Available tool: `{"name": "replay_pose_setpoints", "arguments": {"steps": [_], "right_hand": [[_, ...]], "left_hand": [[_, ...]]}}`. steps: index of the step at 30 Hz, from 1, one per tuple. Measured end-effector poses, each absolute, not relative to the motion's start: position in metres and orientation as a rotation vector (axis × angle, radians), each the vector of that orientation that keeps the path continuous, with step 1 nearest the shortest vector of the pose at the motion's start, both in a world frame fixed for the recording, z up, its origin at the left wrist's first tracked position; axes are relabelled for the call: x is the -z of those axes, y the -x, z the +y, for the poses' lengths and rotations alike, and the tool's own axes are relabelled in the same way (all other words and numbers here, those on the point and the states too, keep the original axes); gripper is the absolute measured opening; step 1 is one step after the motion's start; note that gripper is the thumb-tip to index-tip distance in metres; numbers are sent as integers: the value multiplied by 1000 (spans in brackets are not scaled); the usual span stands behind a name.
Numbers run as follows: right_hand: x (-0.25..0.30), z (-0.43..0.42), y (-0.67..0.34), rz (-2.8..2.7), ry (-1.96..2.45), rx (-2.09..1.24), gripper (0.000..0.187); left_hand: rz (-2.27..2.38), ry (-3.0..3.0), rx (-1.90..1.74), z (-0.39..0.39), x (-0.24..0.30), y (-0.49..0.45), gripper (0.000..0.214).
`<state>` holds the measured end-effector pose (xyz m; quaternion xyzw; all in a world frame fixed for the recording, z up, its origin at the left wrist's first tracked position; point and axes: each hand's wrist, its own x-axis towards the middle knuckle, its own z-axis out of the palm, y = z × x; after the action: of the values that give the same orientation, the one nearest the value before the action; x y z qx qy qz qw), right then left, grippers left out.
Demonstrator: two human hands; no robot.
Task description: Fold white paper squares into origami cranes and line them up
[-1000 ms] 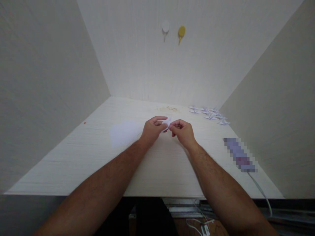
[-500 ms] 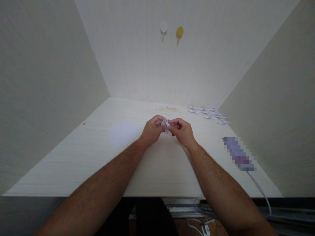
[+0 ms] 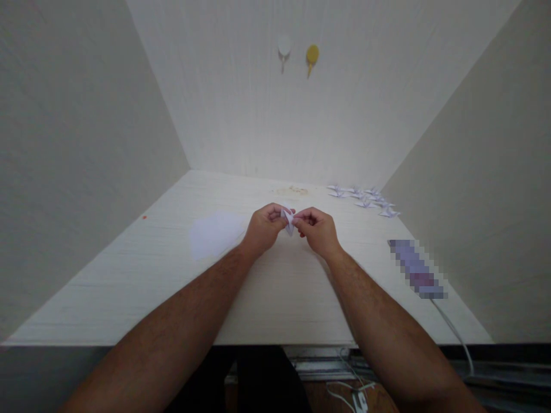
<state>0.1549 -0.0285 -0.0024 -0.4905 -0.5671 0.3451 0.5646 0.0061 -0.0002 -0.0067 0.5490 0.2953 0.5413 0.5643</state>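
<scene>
Holding a small folded paper piece (image 3: 287, 221) just above the table (image 3: 275, 298), about mid-table. Left hand (image 3: 263, 228) immediately left of the paper piece, grip closed on its left edge, thumb and forefinger pinched, other fingers curled in. Right hand (image 3: 317, 230) immediately right of it, grip likewise closed on the right edge, fingertips almost meeting those of the left.

Near the paper piece on its left, flat on the table: a pale paper sheet (image 3: 215, 234). Well apart, farther left: a tiny red speck (image 3: 144, 217). Beyond the paper piece, toward the back wall: a faint yellowish smear (image 3: 293, 190). Beyond and right: a row of small folded paper figures (image 3: 364, 198), lying loose on the table. Right and nearer: a pixelated oblong (image 3: 416, 269) with a white cable (image 3: 454, 332) trailing off the edge. High above, on the wall: a white hook (image 3: 284, 47) beside a yellow hook (image 3: 312, 54).
</scene>
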Motion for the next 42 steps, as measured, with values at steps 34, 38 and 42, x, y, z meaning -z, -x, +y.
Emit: {"name": "replay_pose_setpoints", "arguments": {"steps": [34,38,42], "right_hand": [[0,-31,-153,-1348,1221,-765,21],[-2,-32,-153,-1347,1237,-793,24],[-2,-33,-154,-1366,1267,-741,21]], "left_hand": [[667,-1183,-1161,1,8,-1,30],[732,-1239,-1173,-1,6,-2,30],[744,-1276,-1168,-3,5,-3,30]]}}
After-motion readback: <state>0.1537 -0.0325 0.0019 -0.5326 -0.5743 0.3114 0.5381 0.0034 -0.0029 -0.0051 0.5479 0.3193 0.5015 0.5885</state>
